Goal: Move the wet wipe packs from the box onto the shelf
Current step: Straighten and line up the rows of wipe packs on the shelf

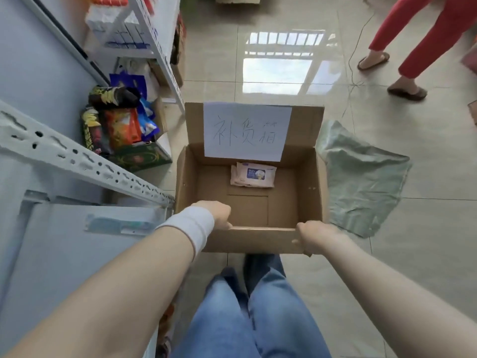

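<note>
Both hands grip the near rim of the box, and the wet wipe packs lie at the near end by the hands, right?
Not quite. The left hand and right hand do grip the near rim of the box, but the wet wipe packs lie at the far end, below the paper sign, as the head view shows.

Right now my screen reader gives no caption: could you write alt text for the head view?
The left hand and right hand grip the near rim of an open box, one at each corner. Inside, wipe packs lie at its far end below a paper sign; a shelf stands to the left.
</note>
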Demonstrator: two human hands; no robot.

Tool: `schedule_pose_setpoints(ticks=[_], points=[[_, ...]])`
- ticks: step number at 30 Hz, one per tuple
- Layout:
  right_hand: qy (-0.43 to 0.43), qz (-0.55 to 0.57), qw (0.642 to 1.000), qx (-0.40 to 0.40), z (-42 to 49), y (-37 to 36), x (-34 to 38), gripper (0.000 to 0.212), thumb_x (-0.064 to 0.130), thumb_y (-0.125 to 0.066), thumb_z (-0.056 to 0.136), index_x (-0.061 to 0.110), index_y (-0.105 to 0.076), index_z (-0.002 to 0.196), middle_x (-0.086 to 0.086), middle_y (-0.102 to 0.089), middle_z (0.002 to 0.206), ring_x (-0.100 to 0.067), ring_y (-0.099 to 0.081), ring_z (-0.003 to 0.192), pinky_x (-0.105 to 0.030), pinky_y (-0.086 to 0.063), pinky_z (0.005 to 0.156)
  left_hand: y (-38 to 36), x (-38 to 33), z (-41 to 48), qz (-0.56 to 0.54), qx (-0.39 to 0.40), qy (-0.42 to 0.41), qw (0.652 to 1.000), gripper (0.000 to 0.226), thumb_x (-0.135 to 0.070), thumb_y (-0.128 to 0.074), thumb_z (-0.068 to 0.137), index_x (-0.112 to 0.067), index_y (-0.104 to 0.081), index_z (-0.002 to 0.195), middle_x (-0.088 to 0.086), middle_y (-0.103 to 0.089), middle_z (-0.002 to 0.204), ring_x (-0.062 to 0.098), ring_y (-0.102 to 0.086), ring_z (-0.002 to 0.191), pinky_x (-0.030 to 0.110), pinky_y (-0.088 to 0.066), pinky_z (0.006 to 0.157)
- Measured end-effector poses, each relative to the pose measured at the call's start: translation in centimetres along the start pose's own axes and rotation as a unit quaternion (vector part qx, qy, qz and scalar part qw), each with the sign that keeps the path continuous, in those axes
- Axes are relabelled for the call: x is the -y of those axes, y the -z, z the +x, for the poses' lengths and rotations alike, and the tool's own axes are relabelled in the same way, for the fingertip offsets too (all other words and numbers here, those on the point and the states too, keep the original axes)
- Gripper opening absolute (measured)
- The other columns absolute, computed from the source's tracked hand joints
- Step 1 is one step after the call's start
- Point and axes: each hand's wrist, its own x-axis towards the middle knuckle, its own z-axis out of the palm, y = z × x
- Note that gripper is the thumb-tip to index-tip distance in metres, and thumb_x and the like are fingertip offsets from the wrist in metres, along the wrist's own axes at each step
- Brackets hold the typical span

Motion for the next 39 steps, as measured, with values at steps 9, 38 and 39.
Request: schedule_pose_setpoints(ticks=[9, 38, 39], points=[[-0.032, 0.376, 0.926, 0.01, 20.5, 0.3, -1.3, 0.081, 0.052, -0.059, 0.083, 0.012, -0.025, 0.144, -0.011, -0.044, 0.142, -0.027, -0.046, 0.128, -0.037, -0.041, 0.101, -0.5, 2.5, 19.4, -0.258, 0.022, 0.027, 0.966, 0.048, -0.041, -0.044, 0.095, -0.019, -0.04, 0.137, 0.004, -0.05, 0.138, 0.022, -0.048, 0.125, 0.032, -0.036, 0.102], [-0.064, 0.737, 0.672, 0.036, 36.8, -10.8, -2.8, 0.018, 0.011, -0.073, 0.077, 0.02, -0.067, 0.091, 0.009, -0.075, 0.08, -0.001, -0.069, 0.071, -0.015, -0.056, 0.059, -3.5, 5.4, 47.0, -0.671, -0.119, 0.119, 0.722, 0.045, -0.029, -0.074, 0.077, -0.013, -0.055, 0.114, 0.005, -0.065, 0.112, 0.018, -0.063, 0.09, 0.025, -0.053, 0.066], [-0.065, 0.738, 0.671, 0.03, 36.2, -10.6, -2.7, 0.019, 0.011, -0.072, 0.078, 0.019, -0.066, 0.094, 0.006, -0.074, 0.085, -0.004, -0.069, 0.073, -0.017, -0.057, 0.06, -3.7, 5.3, 46.3, -0.699, -0.128, 0.114, 0.694, 0.041, -0.026, -0.073, 0.079, -0.013, -0.054, 0.113, 0.006, -0.065, 0.11, 0.02, -0.064, 0.09, 0.027, -0.054, 0.066]])
